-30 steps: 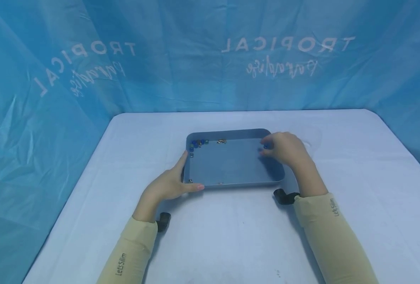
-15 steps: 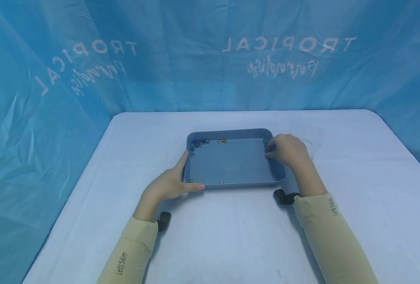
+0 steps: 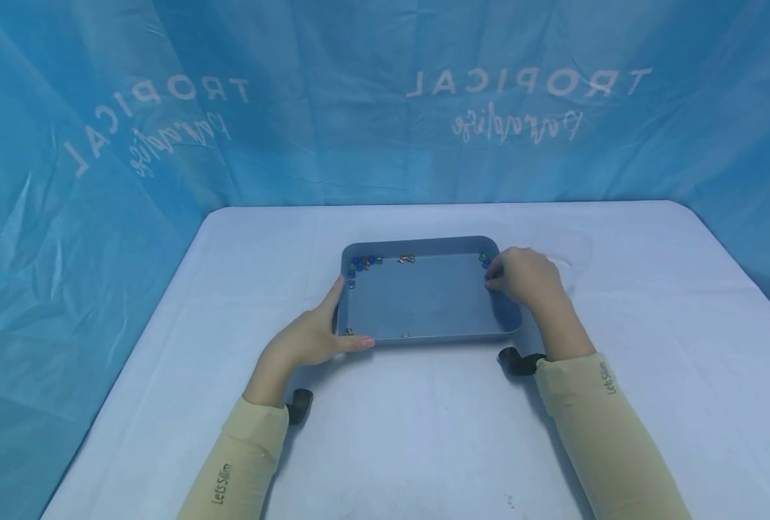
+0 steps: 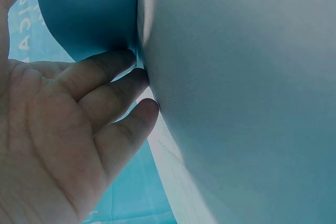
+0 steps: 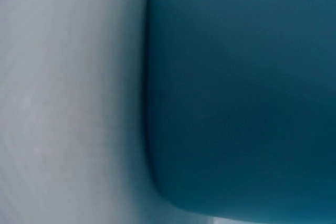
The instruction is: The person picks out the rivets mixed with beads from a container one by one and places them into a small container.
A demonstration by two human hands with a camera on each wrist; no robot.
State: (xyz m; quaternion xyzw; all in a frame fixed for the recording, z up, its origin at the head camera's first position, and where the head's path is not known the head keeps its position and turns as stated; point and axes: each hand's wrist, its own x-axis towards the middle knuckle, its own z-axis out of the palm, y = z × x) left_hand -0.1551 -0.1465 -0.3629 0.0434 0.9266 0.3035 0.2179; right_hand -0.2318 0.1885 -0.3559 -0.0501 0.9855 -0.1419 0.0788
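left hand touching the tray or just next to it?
Touching. In the head view the left hand lies against the tray at its near-left corner, and the left wrist view shows fingers pressed against its blue outer wall.

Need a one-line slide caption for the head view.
Left hand steadies a blue tray while right hand reaches beads at its far right corner.

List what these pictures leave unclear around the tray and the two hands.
- Right hand fingertips: head view, curled away; whether they pinch a bead is unclear.
- Beads: head view, too small to count.
- Right wrist view: only tray wall and table, blurred; no hand.
- Left hand: wrist view cuts off the thumb.
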